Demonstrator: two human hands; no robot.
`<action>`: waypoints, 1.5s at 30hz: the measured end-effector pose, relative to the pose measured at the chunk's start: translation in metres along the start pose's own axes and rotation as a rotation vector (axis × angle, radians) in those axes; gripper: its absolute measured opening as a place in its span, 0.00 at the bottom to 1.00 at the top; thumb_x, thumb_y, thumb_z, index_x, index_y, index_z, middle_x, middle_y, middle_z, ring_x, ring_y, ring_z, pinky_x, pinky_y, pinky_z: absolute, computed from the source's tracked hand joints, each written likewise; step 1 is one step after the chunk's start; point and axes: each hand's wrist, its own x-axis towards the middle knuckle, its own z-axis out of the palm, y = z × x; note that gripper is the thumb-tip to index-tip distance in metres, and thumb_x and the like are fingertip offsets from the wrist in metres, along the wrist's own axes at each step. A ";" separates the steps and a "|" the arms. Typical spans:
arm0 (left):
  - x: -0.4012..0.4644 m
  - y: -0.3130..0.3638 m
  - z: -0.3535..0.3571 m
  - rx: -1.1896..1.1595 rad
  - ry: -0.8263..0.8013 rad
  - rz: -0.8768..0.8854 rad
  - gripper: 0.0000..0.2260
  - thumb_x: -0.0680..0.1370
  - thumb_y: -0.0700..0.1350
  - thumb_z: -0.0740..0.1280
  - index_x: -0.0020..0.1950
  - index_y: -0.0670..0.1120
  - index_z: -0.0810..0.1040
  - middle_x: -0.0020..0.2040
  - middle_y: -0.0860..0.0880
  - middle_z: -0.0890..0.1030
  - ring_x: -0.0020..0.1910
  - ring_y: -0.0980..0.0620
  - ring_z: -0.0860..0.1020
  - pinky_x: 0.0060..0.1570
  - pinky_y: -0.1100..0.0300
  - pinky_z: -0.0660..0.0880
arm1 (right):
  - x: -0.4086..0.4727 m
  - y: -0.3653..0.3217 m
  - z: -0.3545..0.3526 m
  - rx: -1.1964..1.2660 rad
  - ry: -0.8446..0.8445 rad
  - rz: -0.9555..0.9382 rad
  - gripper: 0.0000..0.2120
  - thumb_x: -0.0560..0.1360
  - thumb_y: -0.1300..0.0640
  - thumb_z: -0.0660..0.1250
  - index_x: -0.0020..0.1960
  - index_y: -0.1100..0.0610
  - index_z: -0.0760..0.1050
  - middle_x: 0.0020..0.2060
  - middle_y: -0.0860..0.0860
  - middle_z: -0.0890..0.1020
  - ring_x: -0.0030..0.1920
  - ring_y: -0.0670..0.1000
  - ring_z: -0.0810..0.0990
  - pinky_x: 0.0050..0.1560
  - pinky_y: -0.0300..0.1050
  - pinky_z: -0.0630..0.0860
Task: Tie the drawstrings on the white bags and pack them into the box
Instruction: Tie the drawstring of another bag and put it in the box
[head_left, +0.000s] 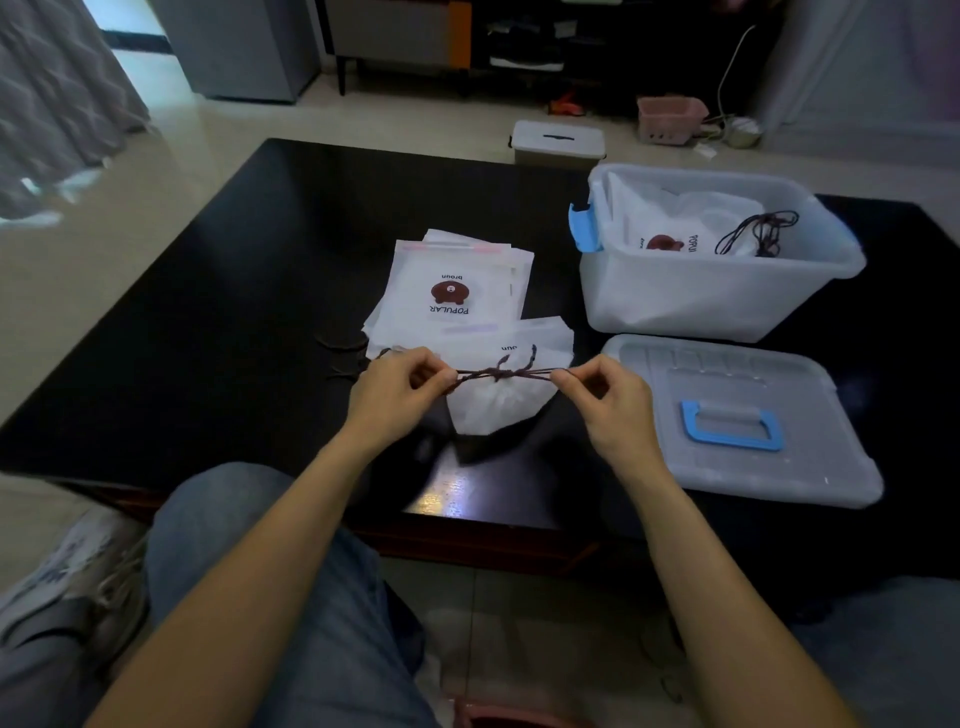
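Observation:
A white drawstring bag (491, 408) hangs above the black table (249, 312), its mouth gathered under a dark drawstring (506, 372) stretched taut between my hands. My left hand (402, 392) pinches the left end of the cord and my right hand (608, 400) pinches the right end. A knot with two short tails sits mid-cord. Behind it lies a stack of flat white bags (452, 296) printed with a brown bear. The translucent box (701, 291) at the right holds several tied bags (680, 228).
The box's lid (753, 467) with a blue handle lies flat near the table's front right edge. A small lidded container (558, 143) and a pink basket (670, 119) stand on the floor beyond the table. My knees in jeans are below.

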 end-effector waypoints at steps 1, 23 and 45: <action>-0.002 0.000 0.000 0.084 0.009 -0.016 0.04 0.75 0.50 0.69 0.41 0.53 0.79 0.38 0.57 0.79 0.38 0.56 0.76 0.40 0.60 0.69 | -0.003 0.002 -0.003 -0.002 0.003 0.012 0.08 0.72 0.58 0.72 0.36 0.55 0.75 0.33 0.46 0.78 0.34 0.41 0.75 0.38 0.31 0.71; 0.089 0.021 0.028 0.221 -0.238 0.013 0.21 0.78 0.50 0.64 0.71 0.48 0.69 0.68 0.45 0.73 0.66 0.46 0.72 0.64 0.55 0.66 | -0.012 -0.008 -0.006 -0.305 -0.222 0.072 0.22 0.77 0.38 0.56 0.70 0.36 0.60 0.53 0.49 0.67 0.47 0.47 0.73 0.48 0.42 0.69; 0.032 0.010 0.014 -0.217 -0.164 -0.139 0.04 0.78 0.46 0.65 0.51 0.46 0.75 0.47 0.50 0.80 0.45 0.56 0.77 0.43 0.65 0.72 | -0.006 0.026 -0.025 -0.434 -0.060 -0.067 0.10 0.72 0.62 0.69 0.45 0.54 0.68 0.45 0.48 0.71 0.41 0.50 0.73 0.36 0.31 0.64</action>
